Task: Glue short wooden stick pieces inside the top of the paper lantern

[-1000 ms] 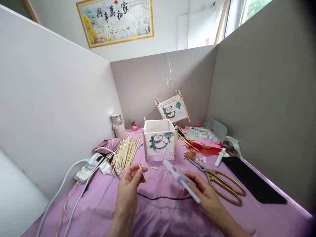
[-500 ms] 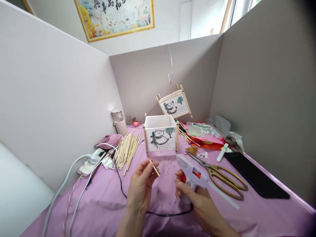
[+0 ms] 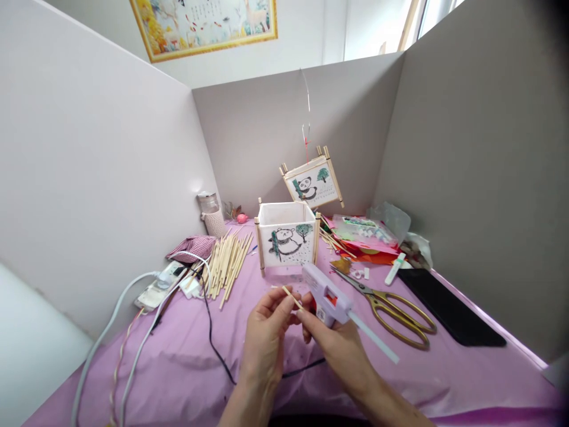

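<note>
Between the thumb and fingers of my left hand [image 3: 269,326] is a short wooden stick [image 3: 292,297], held tilted. My right hand [image 3: 331,341] grips a lilac hot glue gun [image 3: 326,295], its nozzle pointing up and left and a clear glue stick [image 3: 376,338] poking out the back. The right thumb reaches over to the lower end of the wooden stick; whether it also pinches it I cannot tell. Just beyond both hands stands a white paper lantern box [image 3: 288,244] with wooden corner posts and a panda drawing. A similar panda lantern [image 3: 313,182] hangs tilted behind it.
Left lie a pile of wooden sticks [image 3: 229,264], a power strip [image 3: 160,286] with cables and a bottle [image 3: 211,216]. Gold-handled scissors [image 3: 391,308], a black flat object [image 3: 451,308] and craft papers [image 3: 362,240] lie right. The glue gun's black cord [image 3: 212,338] crosses the cloth. Grey panels surround the table.
My right hand has moved left with the glue gun, so that its thumb now meets the small stick. My left hand has shifted slightly right and turned the stick a little.
</note>
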Demonstrator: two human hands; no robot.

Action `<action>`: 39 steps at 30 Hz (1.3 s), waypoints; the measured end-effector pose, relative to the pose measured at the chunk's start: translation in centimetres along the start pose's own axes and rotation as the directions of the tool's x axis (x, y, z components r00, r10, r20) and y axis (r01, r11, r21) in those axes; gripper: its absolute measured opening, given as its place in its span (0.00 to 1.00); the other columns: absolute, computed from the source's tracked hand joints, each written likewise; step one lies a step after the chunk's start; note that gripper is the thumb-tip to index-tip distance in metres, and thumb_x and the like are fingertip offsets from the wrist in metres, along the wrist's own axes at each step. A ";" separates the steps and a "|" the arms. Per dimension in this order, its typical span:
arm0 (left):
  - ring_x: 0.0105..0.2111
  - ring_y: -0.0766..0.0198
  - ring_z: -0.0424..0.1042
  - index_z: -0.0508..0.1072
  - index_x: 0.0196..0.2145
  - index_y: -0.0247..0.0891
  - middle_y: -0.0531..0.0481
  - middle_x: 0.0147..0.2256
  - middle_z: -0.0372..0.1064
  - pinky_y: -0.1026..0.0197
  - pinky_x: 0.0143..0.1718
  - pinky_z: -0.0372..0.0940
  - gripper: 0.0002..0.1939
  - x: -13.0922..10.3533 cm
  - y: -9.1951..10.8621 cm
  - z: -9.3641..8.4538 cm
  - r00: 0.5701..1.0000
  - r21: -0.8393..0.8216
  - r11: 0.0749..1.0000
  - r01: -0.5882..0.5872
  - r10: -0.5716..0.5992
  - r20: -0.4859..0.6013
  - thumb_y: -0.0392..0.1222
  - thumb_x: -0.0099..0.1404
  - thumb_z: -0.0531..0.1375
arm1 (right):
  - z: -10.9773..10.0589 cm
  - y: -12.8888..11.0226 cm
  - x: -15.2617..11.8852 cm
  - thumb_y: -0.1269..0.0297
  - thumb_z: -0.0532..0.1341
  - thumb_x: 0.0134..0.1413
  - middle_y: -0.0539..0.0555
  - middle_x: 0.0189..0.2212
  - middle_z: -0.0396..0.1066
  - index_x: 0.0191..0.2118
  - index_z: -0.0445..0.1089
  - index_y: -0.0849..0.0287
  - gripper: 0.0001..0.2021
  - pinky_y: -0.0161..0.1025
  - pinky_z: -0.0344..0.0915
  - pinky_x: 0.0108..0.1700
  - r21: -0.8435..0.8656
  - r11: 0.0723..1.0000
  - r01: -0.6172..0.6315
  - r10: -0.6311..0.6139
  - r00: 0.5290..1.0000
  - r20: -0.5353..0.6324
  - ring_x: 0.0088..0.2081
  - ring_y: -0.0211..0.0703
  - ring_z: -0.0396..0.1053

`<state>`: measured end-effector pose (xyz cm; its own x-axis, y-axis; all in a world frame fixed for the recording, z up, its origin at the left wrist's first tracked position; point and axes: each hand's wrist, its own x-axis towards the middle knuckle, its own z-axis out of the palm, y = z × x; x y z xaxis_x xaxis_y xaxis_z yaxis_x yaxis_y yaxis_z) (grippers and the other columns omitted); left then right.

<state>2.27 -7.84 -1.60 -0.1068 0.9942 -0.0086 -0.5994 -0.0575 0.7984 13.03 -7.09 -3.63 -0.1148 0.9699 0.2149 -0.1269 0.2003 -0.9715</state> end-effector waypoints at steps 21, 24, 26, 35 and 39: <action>0.24 0.66 0.66 0.78 0.34 0.32 0.49 0.24 0.69 0.64 0.25 0.64 0.15 -0.4 0.6 0.0 0.995 0.245 0.966 -0.088 0.073 0.067 0.48 0.55 0.66 | -1.8 -0.3 -2.3 0.53 0.55 0.62 0.51 0.27 0.67 0.33 0.68 0.59 0.15 0.37 0.63 0.36 0.205 0.976 0.075 -0.126 0.961 0.245 0.31 0.40 0.66; 0.23 0.66 0.66 0.78 0.33 0.32 0.49 0.23 0.68 0.64 0.23 0.64 0.15 -0.4 0.5 0.1 0.995 0.238 0.968 -0.084 0.068 0.074 0.48 0.55 0.66 | -1.8 -0.4 -2.2 0.53 0.54 0.62 0.51 0.27 0.66 0.31 0.68 0.59 0.16 0.39 0.62 0.38 0.170 0.979 0.110 -0.150 0.957 0.247 0.32 0.41 0.66; 0.23 0.66 0.66 0.78 0.33 0.32 0.49 0.23 0.69 0.64 0.23 0.64 0.15 -0.3 0.5 0.0 0.995 0.237 0.968 -0.081 0.066 0.069 0.48 0.55 0.66 | -1.7 -0.4 -2.1 0.53 0.54 0.62 0.52 0.27 0.66 0.30 0.68 0.59 0.16 0.40 0.62 0.38 0.155 0.981 0.119 -0.154 0.959 0.238 0.32 0.42 0.66; 0.24 0.66 0.67 0.79 0.31 0.32 0.48 0.24 0.70 0.64 0.26 0.64 0.13 0.0 0.5 0.0 0.996 0.207 0.975 -0.085 0.080 0.033 0.47 0.53 0.67 | -1.6 -0.3 -1.9 0.51 0.53 0.62 0.52 0.27 0.66 0.30 0.67 0.58 0.17 0.41 0.61 0.40 0.114 0.986 0.120 -0.144 0.962 0.232 0.33 0.44 0.65; 0.22 0.69 0.65 0.78 0.31 0.32 0.50 0.23 0.69 0.66 0.24 0.61 0.12 0.6 0.2 -0.2 0.996 0.189 0.980 -0.057 0.043 0.077 0.46 0.57 0.65 | -1.6 0.2 -1.5 0.50 0.53 0.61 0.52 0.27 0.67 0.29 0.66 0.58 0.18 0.41 0.61 0.40 0.113 0.989 0.092 -0.114 0.972 0.204 0.32 0.44 0.65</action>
<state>1.92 -7.27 -1.60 -0.0710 0.9949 0.0722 -0.4313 -0.0959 0.8971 14.71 -8.25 -4.30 -0.2985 0.8919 0.3398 -0.2472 0.2716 -0.9301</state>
